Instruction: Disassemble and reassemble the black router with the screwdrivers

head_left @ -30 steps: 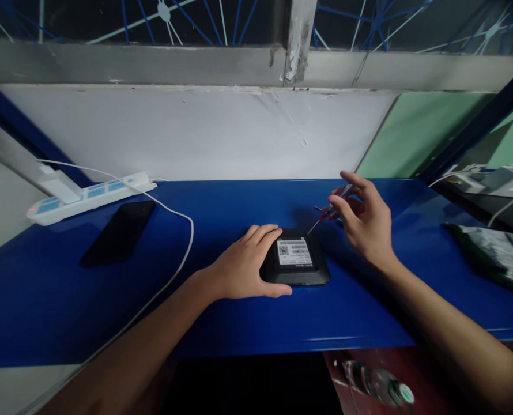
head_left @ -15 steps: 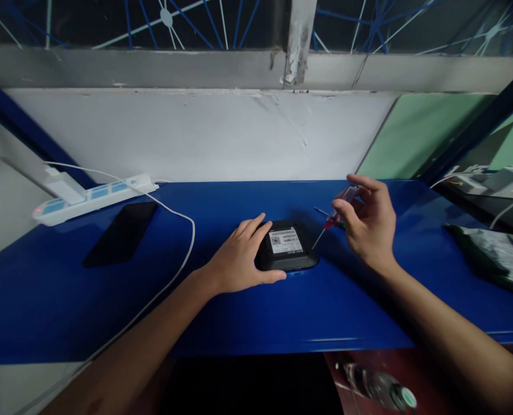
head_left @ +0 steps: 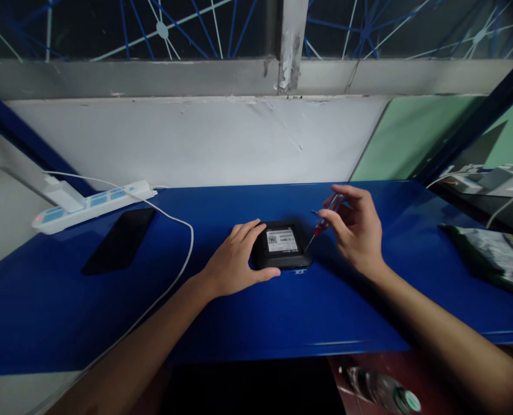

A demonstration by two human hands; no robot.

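A flat black electronic box (head_left: 260,257) lies on the blue table, its white label (head_left: 282,240) with a QR code and barcodes facing up. My left hand (head_left: 237,259) is closed around the box's left side, thumb along the near edge and fingers at the far edge. In my right hand (head_left: 360,230) is a screwdriver (head_left: 328,214) with a clear purplish handle and red collar. It slants down to the left, its tip at the right part of the box's top. Whether the tip sits in a screw is too small to tell. A thin metal shaft end (head_left: 314,212) shows behind my right hand.
A black phone (head_left: 120,241) lies left, by a white power strip (head_left: 96,203) with a plugged-in charger. A white cable (head_left: 191,242) curves across the table. At right is a silver-green packet (head_left: 490,256). A plastic bottle (head_left: 384,389) lies below the table's front edge.
My right hand has moved slightly left and the screwdriver stands a little steeper, its tip still by the box's right side. My left hand keeps its hold. The view has shifted slightly.
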